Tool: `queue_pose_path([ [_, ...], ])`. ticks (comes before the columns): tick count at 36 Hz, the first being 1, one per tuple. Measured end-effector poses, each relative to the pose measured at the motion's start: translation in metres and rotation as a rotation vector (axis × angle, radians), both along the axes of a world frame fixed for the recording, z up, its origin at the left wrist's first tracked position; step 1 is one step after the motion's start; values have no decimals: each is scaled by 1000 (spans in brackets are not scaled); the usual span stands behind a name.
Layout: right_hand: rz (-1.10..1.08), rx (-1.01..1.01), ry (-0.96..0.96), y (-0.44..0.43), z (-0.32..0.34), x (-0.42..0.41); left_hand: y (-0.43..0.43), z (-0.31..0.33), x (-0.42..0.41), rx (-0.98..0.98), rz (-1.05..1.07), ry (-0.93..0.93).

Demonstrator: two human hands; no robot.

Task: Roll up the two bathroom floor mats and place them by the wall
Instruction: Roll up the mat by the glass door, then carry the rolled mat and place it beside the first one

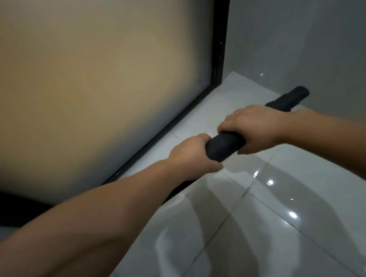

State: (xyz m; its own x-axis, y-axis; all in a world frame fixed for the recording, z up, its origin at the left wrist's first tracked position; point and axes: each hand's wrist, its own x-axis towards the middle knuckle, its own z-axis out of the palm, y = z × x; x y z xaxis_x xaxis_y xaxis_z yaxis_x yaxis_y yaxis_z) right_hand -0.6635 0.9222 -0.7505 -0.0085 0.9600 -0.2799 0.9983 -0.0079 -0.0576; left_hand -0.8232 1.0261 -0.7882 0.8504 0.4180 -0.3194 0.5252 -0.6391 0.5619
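A dark grey floor mat [224, 146], rolled into a tight tube, runs diagonally from the lower left toward the far right corner. My left hand [192, 157] is closed around its near end. My right hand [254, 127] grips it from above near the middle. The roll's far end [295, 96] sticks out past my right hand, close to the grey wall [314, 21]. Only one mat shows; whether the roll touches the floor I cannot tell.
A frosted glass door [83, 77] in a black frame [222, 43] fills the left and back. Glossy white floor tiles [252, 235] spread below my arms. The door's black threshold [154, 145] runs alongside the roll.
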Motion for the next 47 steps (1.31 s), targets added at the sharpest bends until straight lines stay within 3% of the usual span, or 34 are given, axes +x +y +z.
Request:
queue_pose_path([
  [2,-39,-156,109,8,4,-8,-4,-3,-16,14,10,7],
  [6,-19,-311,112,31,6,-28,-5,-7,-43,-19,31,-9],
  [12,-109,-603,259,81,27,-67,22,7,-81,-72,54,44],
  [17,-43,-602,261,101,23,-102,34,17,-115,-97,124,79],
  [24,142,-552,297,126,-42,-134,26,-21,-156,-39,324,180],
  [28,252,-433,352,141,-70,-166,30,-23,-183,123,427,262],
  [34,244,-361,604,157,-79,-214,0,1,-224,463,782,101],
  [36,208,-386,691,156,-82,-228,-22,4,-240,394,1055,55],
  [39,181,-454,781,152,-87,-247,-50,-1,-262,-28,1452,-12],
  [42,174,-499,847,146,-92,-274,-51,-9,-281,-259,1575,-25],
  [47,142,-543,910,140,-95,-318,-49,-22,-304,-420,1753,-312],
])
